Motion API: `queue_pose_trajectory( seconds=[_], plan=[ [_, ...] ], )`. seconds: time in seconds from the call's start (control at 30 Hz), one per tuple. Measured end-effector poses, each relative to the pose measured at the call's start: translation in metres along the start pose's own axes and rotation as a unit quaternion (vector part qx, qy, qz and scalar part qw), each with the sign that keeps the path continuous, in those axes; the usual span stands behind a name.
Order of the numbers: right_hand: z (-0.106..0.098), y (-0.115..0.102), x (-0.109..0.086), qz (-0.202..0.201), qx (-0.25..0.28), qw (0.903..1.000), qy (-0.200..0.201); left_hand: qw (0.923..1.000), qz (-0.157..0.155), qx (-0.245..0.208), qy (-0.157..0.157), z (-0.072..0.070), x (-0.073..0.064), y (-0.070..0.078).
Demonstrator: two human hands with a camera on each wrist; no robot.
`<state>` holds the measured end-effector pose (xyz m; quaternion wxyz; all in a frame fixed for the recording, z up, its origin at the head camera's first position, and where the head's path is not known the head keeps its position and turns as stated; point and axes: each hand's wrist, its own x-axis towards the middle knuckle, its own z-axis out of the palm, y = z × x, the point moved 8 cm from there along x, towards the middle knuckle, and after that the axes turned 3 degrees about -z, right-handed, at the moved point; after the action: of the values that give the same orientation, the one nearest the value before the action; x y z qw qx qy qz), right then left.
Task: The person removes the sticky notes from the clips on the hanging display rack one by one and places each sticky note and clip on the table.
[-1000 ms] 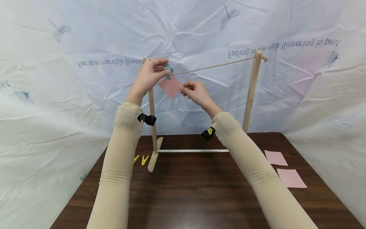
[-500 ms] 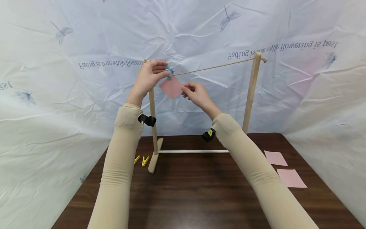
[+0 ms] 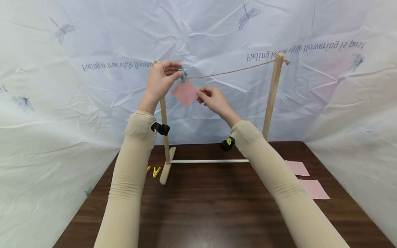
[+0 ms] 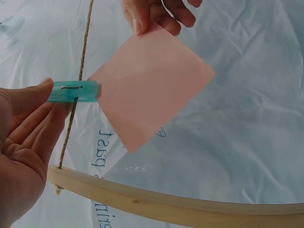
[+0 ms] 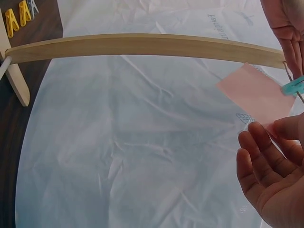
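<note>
My left hand pinches the handle end of a teal clothespin between thumb and fingers. The clothespin sits across the twine line, its tip over one corner of a pink paper square. The paper hangs below the line as a diamond. On its right corner, thumb and fingertips of my right hand pinch the paper. In the right wrist view the right hand shows that pinch at the corner, its other fingers loosely bent.
The twine runs between two wooden posts joined low down by a white rod. Yellow clothespins lie by the left foot. Two pink paper sheets, including the nearer one, lie on the dark table at right. Printed white sheeting surrounds it.
Both hands keep their grips on the clothespin and the paper, nearly still. The view shifts slightly. My left fingers have moved a little on the clothespin's handles.
</note>
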<state>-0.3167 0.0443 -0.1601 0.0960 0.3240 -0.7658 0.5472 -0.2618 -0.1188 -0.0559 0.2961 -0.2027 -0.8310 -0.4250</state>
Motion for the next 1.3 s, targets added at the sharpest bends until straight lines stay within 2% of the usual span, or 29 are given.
queue_pose_trajectory(
  seconds=[0.1, 0.23, 0.33, 0.4, 0.5, 0.57, 0.67, 0.9, 1.07, 1.3],
  plan=[
    [-0.001, 0.003, -0.002, 0.002, -0.003, 1.0000, 0.001, 0.9993, 0.015, -0.024, 0.024, -0.001, -0.001, 0.001],
    [-0.001, 0.008, -0.005, 0.002, -0.005, 1.0000, 0.000, 0.9972, 0.035, -0.035, 0.056, -0.004, -0.004, 0.006],
    [-0.003, 0.010, -0.006, 0.000, -0.005, 1.0000, 0.002, 0.9938, 0.050, -0.050, 0.086, -0.009, -0.005, 0.013],
    [-0.005, 0.011, -0.008, 0.001, -0.009, 1.0000, 0.004, 0.9912, 0.053, -0.062, 0.104, -0.012, -0.011, 0.025],
    [-0.008, 0.013, -0.010, 0.003, -0.012, 0.9999, 0.005, 0.9880, 0.058, -0.075, 0.122, -0.017, -0.013, 0.031],
    [-0.010, 0.013, -0.011, 0.003, -0.012, 0.9999, 0.006, 0.9876, 0.059, -0.074, 0.125, -0.018, -0.013, 0.032],
    [-0.013, 0.013, -0.013, 0.001, -0.012, 0.9999, 0.006, 0.9877, 0.060, -0.075, 0.123, -0.018, -0.007, 0.025],
    [-0.022, 0.016, -0.020, -0.011, -0.004, 0.9999, 0.005, 0.9887, 0.068, -0.067, 0.116, -0.019, -0.011, 0.026],
    [-0.037, 0.019, -0.030, -0.017, -0.009, 0.9997, 0.016, 0.9906, 0.053, -0.062, 0.110, -0.027, -0.016, 0.029],
    [-0.065, 0.023, -0.045, -0.019, -0.021, 0.9988, 0.041, 0.9921, 0.055, -0.062, 0.094, -0.042, -0.026, 0.036]
  ],
)
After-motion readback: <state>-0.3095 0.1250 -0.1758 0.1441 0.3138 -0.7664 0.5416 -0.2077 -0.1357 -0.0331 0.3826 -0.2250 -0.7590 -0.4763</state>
